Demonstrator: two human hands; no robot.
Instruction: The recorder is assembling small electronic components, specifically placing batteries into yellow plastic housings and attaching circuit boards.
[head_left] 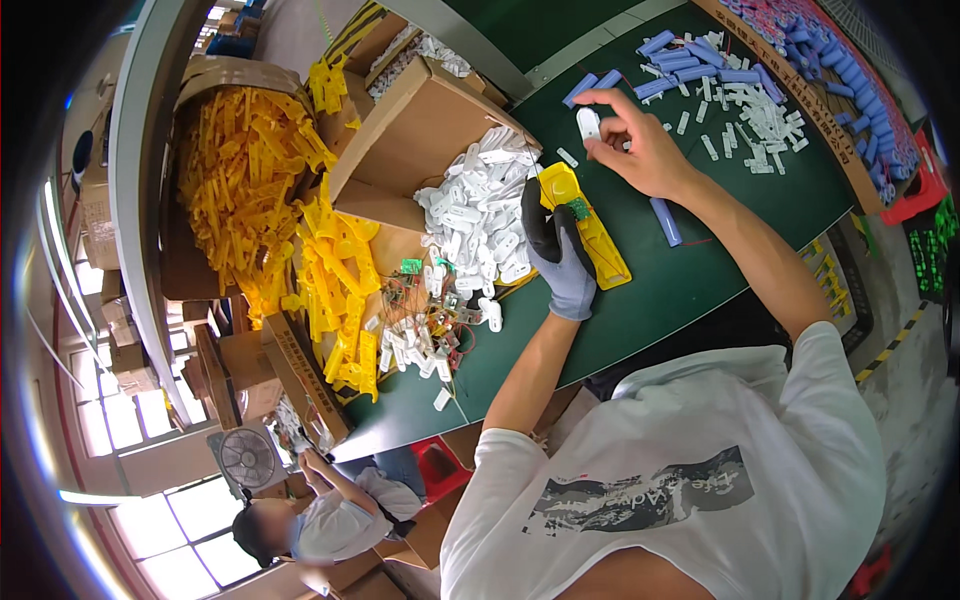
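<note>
My left hand [562, 258], in a grey glove with black fingers, grips a long yellow plastic housing [603, 256] above the green table. A small green circuit board [578, 208] shows inside the housing, near its wider end. Just beyond, my bare right hand [645, 150] pinches a small white oval plastic piece [588, 124] between thumb and fingers. By my right forearm lies a single blue cylindrical battery [665, 222] with a thin red wire. A heap of white plastic parts [475, 205] spreads out left of my gloved hand.
Blue batteries [690, 68] and small white pieces [765, 120] lie at the far right. Yellow parts [335, 290], a wired-board pile [420, 325] and an open cardboard box [400, 130] are on the left. Another person [345, 510] sits at the lower left near a fan [247, 458].
</note>
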